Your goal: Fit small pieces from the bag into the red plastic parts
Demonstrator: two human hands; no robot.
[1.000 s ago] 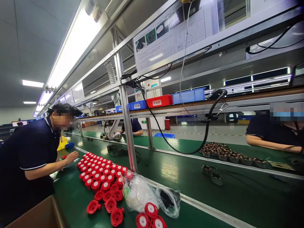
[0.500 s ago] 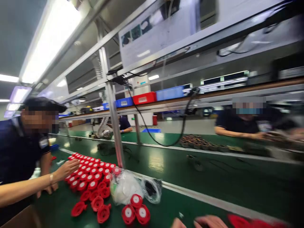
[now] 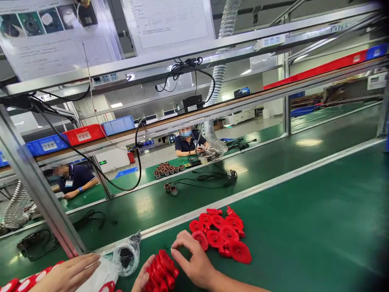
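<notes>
noted: right hand (image 3: 194, 259) pinches one end of a stack of red caps (image 3: 161, 269) cupped from below by the left hand (image 3: 142, 280), loose caps (image 3: 223, 235) lying just beyond the right.

Two bare hands only, near edge of frame: right hand (image 3: 194, 259) w/ bare wrist and forearm, no sleeve, no glove, no watch; left hand (image 3: 142, 280) barely visible, also ungloved.
</notes>
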